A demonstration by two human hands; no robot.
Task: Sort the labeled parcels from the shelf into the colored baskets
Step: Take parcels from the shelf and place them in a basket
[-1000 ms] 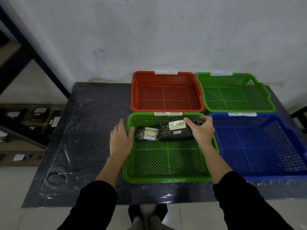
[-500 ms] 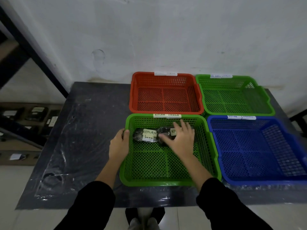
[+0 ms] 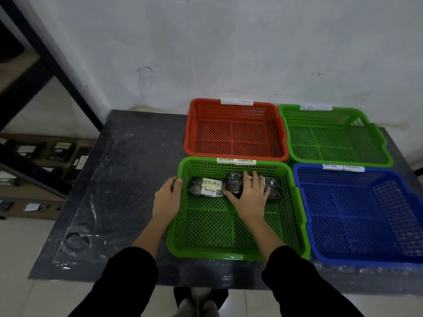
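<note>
green front basket rim in left grip | right grip splayed flat on parcel

One view only, head-worn, wide-angle. It looks forward and steeply down across the desk toward the far wall. The wearer's shoes show straight below at the near edge. Close range: left sleeve and right sleeve enter from the near edge. The near green basket sits mid-frame, and the shelf frame slants across the far left.
</note>
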